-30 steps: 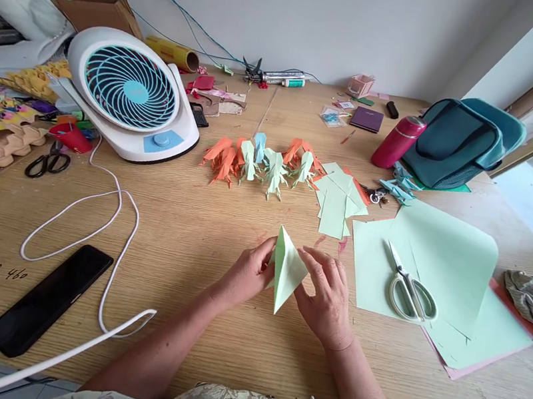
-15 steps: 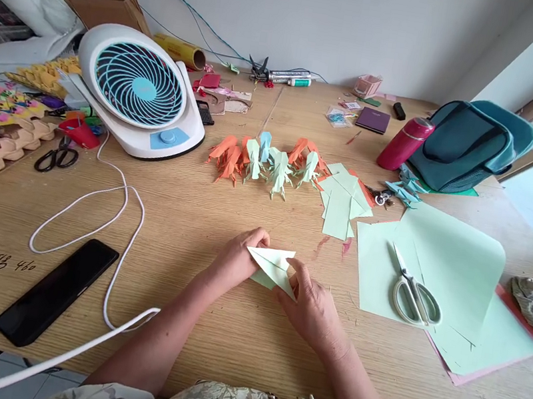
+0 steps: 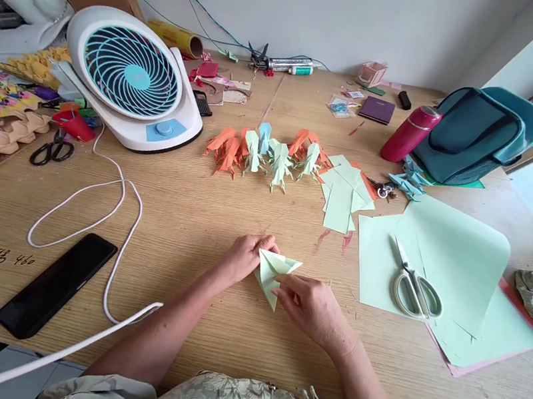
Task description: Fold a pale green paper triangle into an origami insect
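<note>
Left hand [image 3: 243,260] and right hand [image 3: 311,306] pinch a creased, pale green paper triangle [image 3: 274,271] on the grainy wooden table [image 3: 193,215] by a white wall.

Single head-worn view: looks forward and down across the wooden counter [image 3: 200,364] toward the far wall, hands close below, no second view.

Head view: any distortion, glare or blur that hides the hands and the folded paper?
Head view: wide-angle bending bows the table edge and darkens the right corners; daylight from the right is soft, no glare; left hand, right hand and the green folded paper are sharp.
</note>
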A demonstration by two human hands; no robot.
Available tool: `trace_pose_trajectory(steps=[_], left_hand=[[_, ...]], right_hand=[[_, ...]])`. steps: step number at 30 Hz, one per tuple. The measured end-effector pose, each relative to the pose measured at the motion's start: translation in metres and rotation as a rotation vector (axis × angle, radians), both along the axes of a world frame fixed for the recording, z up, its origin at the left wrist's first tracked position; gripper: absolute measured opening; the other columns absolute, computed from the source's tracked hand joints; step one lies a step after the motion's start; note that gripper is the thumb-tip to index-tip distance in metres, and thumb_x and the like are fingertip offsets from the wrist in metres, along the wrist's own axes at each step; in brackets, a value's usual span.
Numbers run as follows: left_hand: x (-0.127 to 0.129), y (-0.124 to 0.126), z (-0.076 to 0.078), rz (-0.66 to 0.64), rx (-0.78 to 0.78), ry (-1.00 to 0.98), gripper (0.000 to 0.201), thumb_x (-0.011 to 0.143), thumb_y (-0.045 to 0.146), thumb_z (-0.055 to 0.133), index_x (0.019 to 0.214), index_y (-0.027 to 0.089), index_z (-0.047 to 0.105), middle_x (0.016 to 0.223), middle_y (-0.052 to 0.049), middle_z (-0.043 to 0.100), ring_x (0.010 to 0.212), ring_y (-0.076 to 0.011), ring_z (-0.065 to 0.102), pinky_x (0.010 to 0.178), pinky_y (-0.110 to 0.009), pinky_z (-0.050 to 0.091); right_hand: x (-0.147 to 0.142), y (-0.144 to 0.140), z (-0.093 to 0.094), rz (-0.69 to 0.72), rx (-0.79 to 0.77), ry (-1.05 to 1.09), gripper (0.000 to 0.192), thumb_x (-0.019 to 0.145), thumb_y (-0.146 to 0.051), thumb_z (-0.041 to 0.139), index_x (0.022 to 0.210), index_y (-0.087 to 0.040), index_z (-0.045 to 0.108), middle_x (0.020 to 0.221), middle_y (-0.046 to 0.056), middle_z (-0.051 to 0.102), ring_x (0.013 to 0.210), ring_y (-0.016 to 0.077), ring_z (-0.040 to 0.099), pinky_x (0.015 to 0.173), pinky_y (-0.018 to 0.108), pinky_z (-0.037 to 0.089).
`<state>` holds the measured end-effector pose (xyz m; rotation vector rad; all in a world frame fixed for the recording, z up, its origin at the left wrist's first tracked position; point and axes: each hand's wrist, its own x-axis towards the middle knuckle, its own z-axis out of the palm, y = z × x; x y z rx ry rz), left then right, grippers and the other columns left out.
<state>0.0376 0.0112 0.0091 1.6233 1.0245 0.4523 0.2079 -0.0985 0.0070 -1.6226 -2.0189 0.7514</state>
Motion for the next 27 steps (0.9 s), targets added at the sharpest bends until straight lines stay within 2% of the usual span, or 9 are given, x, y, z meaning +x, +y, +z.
trace_pose_trajectory(steps=[4, 8, 11, 13, 15, 17, 19, 23, 27], left_hand=[[-0.001, 0.004, -0.001, 0.069, -0.388, -0.151, 0.091, 0.080, 0.087, 0.021, 0.100, 0.014, 0.072, 0.087, -0.010, 0.074, 0.076, -0.0210, 0.066, 0.069, -0.029, 0.048], [-0.004, 0.007, -0.001, 0.090, -0.488, -0.206, 0.101, 0.072, 0.094, 0.025, 0.115, 0.013, 0.068, 0.094, -0.012, 0.074, 0.089, -0.0251, 0.068, 0.078, -0.034, 0.051], [-0.006, 0.008, -0.002, 0.053, -0.423, -0.159, 0.088, 0.076, 0.085, 0.044, 0.124, 0.014, 0.064, 0.098, -0.011, 0.074, 0.091, -0.0245, 0.067, 0.078, -0.033, 0.051], [-0.006, 0.007, -0.004, 0.033, -0.297, -0.083, 0.073, 0.076, 0.070, 0.062, 0.124, 0.015, 0.064, 0.098, -0.009, 0.073, 0.088, -0.0231, 0.066, 0.075, -0.030, 0.050], [-0.005, 0.005, -0.007, 0.044, -0.149, 0.000, 0.058, 0.076, 0.055, 0.070, 0.119, 0.015, 0.067, 0.102, -0.009, 0.073, 0.086, -0.0219, 0.066, 0.072, -0.028, 0.048], [-0.004, 0.004, -0.009, 0.079, -0.043, 0.066, 0.044, 0.079, 0.045, 0.067, 0.111, 0.015, 0.071, 0.105, -0.008, 0.073, 0.083, -0.0206, 0.066, 0.069, -0.027, 0.047], [-0.004, 0.004, -0.009, 0.116, 0.023, 0.117, 0.037, 0.082, 0.039, 0.062, 0.108, 0.015, 0.072, 0.099, -0.008, 0.074, 0.077, -0.0189, 0.065, 0.065, -0.025, 0.046], [-0.006, 0.006, -0.008, 0.143, 0.097, 0.149, 0.041, 0.087, 0.042, 0.054, 0.112, 0.014, 0.071, 0.078, -0.004, 0.072, 0.065, -0.0167, 0.060, 0.058, -0.024, 0.042], [-0.008, 0.008, -0.009, 0.105, 0.046, 0.106, 0.049, 0.091, 0.053, 0.047, 0.108, 0.014, 0.073, 0.084, -0.006, 0.073, 0.073, -0.0184, 0.064, 0.064, -0.025, 0.046]], right_hand=[[0.006, 0.003, 0.000, -0.099, 0.095, 0.005, 0.023, 0.098, -0.027, 0.049, 0.084, -0.019, 0.066, 0.074, 0.001, 0.060, 0.060, 0.0119, 0.052, 0.058, 0.023, 0.037], [0.008, 0.005, -0.004, -0.119, 0.186, 0.043, 0.021, 0.098, -0.022, 0.047, 0.105, -0.020, 0.067, 0.096, 0.006, 0.064, 0.080, 0.0157, 0.060, 0.071, 0.026, 0.045], [0.007, 0.007, -0.007, -0.096, 0.197, 0.010, 0.026, 0.097, -0.018, 0.047, 0.116, -0.019, 0.065, 0.108, 0.009, 0.063, 0.094, 0.0191, 0.062, 0.081, 0.029, 0.049], [0.006, 0.008, -0.009, -0.087, 0.190, -0.022, 0.027, 0.096, -0.016, 0.047, 0.117, -0.018, 0.064, 0.109, 0.010, 0.063, 0.096, 0.0202, 0.062, 0.083, 0.031, 0.050], [0.006, 0.009, -0.010, -0.080, 0.191, -0.043, 0.026, 0.096, -0.016, 0.047, 0.116, -0.018, 0.065, 0.108, 0.010, 0.063, 0.096, 0.0205, 0.061, 0.083, 0.032, 0.050], [0.005, 0.009, -0.010, -0.071, 0.187, -0.051, 0.025, 0.097, -0.016, 0.047, 0.113, -0.018, 0.065, 0.107, 0.010, 0.063, 0.095, 0.0200, 0.061, 0.083, 0.031, 0.050], [0.005, 0.008, -0.009, -0.051, 0.171, -0.049, 0.023, 0.097, -0.016, 0.047, 0.109, -0.018, 0.066, 0.105, 0.009, 0.063, 0.092, 0.0188, 0.061, 0.081, 0.030, 0.050], [0.003, 0.006, -0.007, -0.013, 0.170, -0.055, 0.022, 0.098, -0.018, 0.046, 0.102, -0.019, 0.067, 0.099, 0.007, 0.063, 0.087, 0.0169, 0.061, 0.079, 0.029, 0.050], [0.002, 0.007, -0.009, -0.073, 0.245, -0.065, 0.023, 0.097, -0.017, 0.046, 0.109, -0.019, 0.066, 0.099, 0.008, 0.062, 0.086, 0.0180, 0.061, 0.077, 0.030, 0.051]])
